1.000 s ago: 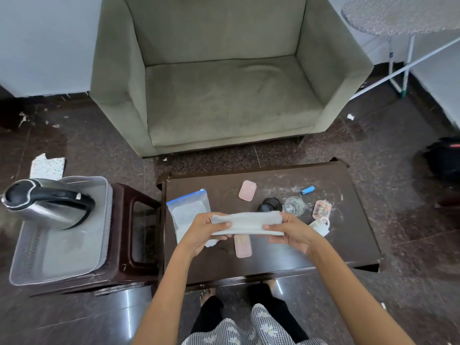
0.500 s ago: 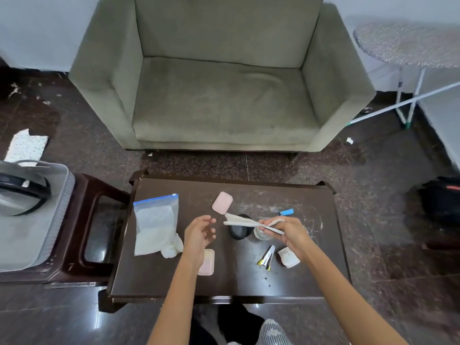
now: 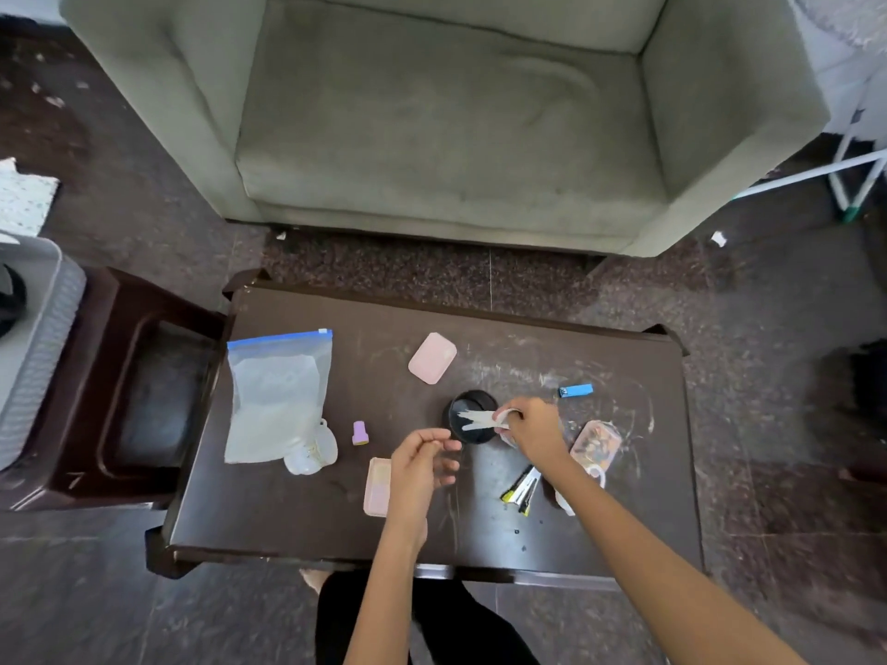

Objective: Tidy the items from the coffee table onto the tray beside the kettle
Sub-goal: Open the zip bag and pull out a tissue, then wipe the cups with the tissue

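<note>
Right hand (image 3: 530,431): grips a folded white cloth (image 3: 480,419) over the black round lid (image 3: 473,416).
Left hand (image 3: 420,465): empty, fingers loosely curled, above the coffee table (image 3: 288,520).
Zip bag (image 3: 278,395): flat at the table's left.
Tray (image 3: 43,338): far left, on a stool.

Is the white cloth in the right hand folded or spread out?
Folded. The white cloth shows as a thin, narrow strip pinched in the right hand above the black round item; no broad face of it shows.
</note>
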The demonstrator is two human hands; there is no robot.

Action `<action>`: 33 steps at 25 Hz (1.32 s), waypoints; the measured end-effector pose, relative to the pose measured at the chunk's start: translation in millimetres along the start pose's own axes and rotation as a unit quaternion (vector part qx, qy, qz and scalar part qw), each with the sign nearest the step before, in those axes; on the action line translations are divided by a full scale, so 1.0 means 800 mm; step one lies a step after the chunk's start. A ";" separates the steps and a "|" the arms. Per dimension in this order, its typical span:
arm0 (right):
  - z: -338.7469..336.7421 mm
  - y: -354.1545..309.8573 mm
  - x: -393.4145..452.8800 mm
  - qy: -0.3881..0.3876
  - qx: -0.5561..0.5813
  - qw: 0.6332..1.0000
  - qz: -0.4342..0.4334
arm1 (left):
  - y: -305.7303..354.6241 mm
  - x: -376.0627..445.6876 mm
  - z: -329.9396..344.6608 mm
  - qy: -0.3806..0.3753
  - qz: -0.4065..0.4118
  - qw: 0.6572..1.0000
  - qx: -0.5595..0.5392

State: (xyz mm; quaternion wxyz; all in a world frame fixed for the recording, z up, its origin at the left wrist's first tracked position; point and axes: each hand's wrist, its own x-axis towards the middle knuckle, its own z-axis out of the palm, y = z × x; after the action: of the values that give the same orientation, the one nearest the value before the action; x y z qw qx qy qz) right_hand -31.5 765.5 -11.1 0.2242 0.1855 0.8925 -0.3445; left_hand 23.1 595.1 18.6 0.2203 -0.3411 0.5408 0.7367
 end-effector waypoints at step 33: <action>0.092 -0.046 -0.098 0.108 -0.101 0.984 -0.100 | -0.014 -0.004 -0.107 -0.034 0.052 0.993 0.099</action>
State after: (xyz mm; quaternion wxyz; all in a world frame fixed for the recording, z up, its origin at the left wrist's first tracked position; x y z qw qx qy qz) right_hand 36.3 674.6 0.9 0.1085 0.1074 0.9558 -0.2514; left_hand 55.3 517.5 -2.0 0.2325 -0.2643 0.6199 0.7013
